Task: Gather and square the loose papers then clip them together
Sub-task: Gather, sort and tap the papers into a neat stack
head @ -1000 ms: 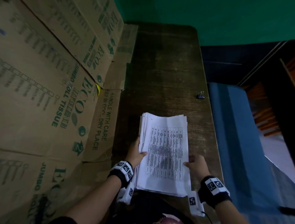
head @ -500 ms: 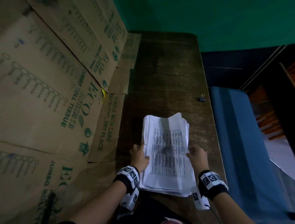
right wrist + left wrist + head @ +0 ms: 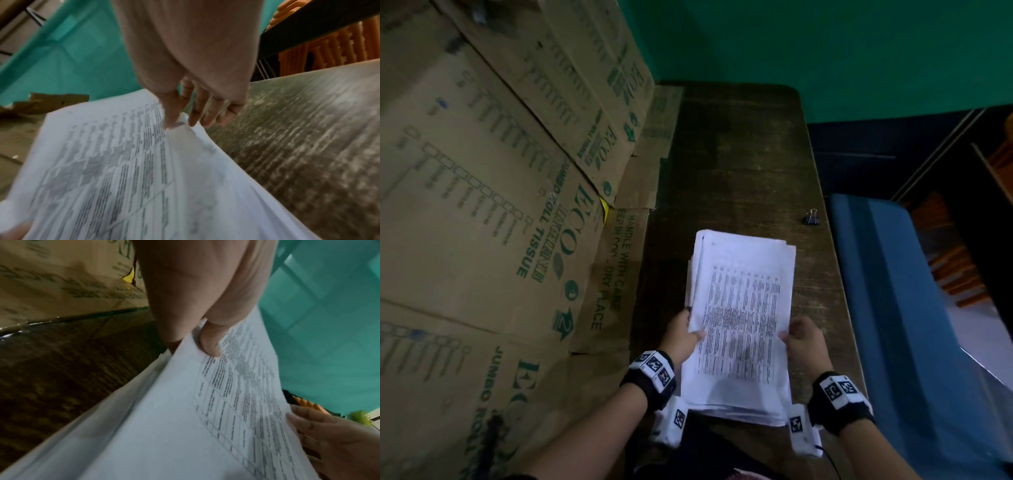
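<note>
Gripping papers (image 3: 743, 318) at both long edges, left hand (image 3: 683, 337) and right hand (image 3: 806, 341) had flattened bowed stack; edges still uneven, binder clip (image 3: 812, 218) untouched on surface (image 3: 739, 154).

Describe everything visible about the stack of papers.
The stack of papers is white sheets, the top one printed with a dense table of dark text. Its edges are uneven, sheets offset at the far left and near end. The left hand and right hand grip its long sides above the wooden table.
</note>
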A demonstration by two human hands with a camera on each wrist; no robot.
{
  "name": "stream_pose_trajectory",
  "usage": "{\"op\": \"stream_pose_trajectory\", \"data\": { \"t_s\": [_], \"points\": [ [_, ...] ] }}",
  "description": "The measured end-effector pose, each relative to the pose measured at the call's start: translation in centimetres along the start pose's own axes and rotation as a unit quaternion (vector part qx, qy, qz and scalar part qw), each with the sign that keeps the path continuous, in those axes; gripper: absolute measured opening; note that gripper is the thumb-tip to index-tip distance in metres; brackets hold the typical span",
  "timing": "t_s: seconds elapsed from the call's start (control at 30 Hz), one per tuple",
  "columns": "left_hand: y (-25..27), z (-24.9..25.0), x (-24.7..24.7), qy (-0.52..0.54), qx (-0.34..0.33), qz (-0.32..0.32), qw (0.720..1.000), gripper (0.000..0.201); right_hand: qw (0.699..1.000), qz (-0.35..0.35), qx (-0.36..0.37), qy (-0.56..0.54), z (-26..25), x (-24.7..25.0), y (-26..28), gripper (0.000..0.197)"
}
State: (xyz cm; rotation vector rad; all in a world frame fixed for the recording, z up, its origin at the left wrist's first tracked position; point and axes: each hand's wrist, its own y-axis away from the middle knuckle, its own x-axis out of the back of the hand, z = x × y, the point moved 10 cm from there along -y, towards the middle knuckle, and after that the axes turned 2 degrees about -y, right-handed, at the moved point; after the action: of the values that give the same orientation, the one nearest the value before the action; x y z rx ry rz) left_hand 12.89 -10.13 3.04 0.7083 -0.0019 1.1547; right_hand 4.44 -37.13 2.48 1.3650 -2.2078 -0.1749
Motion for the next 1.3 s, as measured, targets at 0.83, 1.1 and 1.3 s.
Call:
{"op": "stream_pose_trajectory", "data": {
  "t_s": [0.83, 1.1, 1.3],
  "points": [
    [2.6, 11.7, 5.6, 0.192, -0.245, 0.133, 0.941, 0.036, 0.949, 0.026, 0.245, -0.198, -17.7, 3.5, 3.9, 0.019],
    [0.4, 8.3, 2.6, 0.096, -0.117, 0.076, 0.986, 0.054, 0.986, -0.017, 0.137, -0.091, -13.0, 0.7, 0.7, 0.031],
    [0.2, 5.9, 2.5, 0.003, -0.076, 0.057, 0.995, 0.041, 0.995, -0.023, 0.095, 0.002, -8.9, 0.0, 0.0, 0.033]
  ]
}}
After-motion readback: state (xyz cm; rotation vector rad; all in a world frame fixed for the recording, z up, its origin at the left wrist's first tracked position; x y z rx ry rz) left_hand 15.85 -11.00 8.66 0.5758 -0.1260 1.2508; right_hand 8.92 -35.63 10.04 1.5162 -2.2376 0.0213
